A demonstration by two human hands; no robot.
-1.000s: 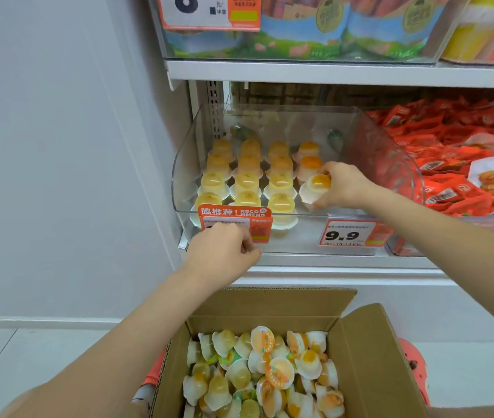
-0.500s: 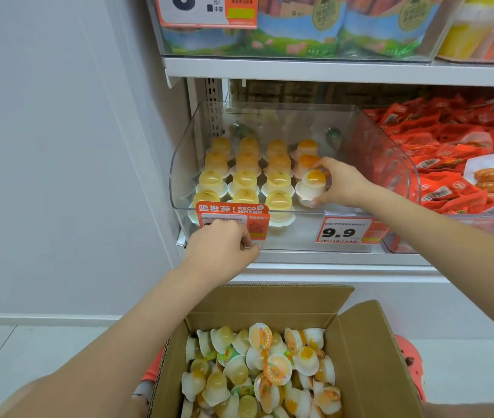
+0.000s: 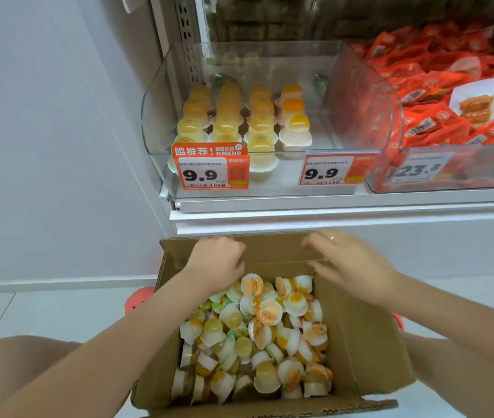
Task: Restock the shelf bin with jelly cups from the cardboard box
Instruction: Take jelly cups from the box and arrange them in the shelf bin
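The clear shelf bin (image 3: 369,95) holds several upside-down jelly cups (image 3: 295,128) in neat rows on its left half; its right half is bare. Below it, the open cardboard box (image 3: 357,336) is piled with loose jelly cups (image 3: 257,330). My left hand (image 3: 218,260) hovers over the box's far left corner with fingers curled, nothing visibly in them. My right hand (image 3: 351,260) hovers over the far right part of the box with fingers spread and holds nothing; it is blurred.
Orange price tags (image 3: 211,167) reading 9.9 hang on the bin's front. A neighbouring bin (image 3: 450,176) of red snack packets stands to the right. A white wall is on the left, white floor below. Something red (image 3: 137,300) shows under the box.
Both hands have left the shelf and dropped to the box. My right hand let go of the jelly cup, which now stands at the front of the fourth row. The view tilted down.
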